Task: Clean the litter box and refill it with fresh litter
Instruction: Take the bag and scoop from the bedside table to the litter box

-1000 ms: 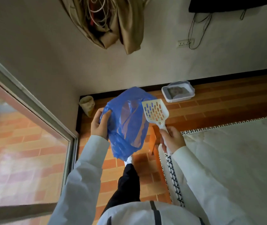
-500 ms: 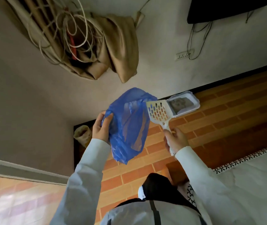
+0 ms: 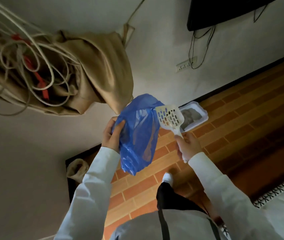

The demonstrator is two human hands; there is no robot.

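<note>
We've got the crinkly blue plastic bag (image 3: 138, 135) pinched in our left hand (image 3: 111, 135), grip tight on its edge, and the white slotted plastic litter scoop (image 3: 169, 116) by its handle in our right hand (image 3: 188, 146). The white rectangular litter box (image 3: 194, 116) sits on the orange brick-pattern floor (image 3: 233, 135) against the pale wall (image 3: 155, 58), around 1 o'clock, just past the scoop. A tan cloth bundle (image 3: 99, 70) tangled with white cables (image 3: 34, 54) hangs at 10 o'clock.
</note>
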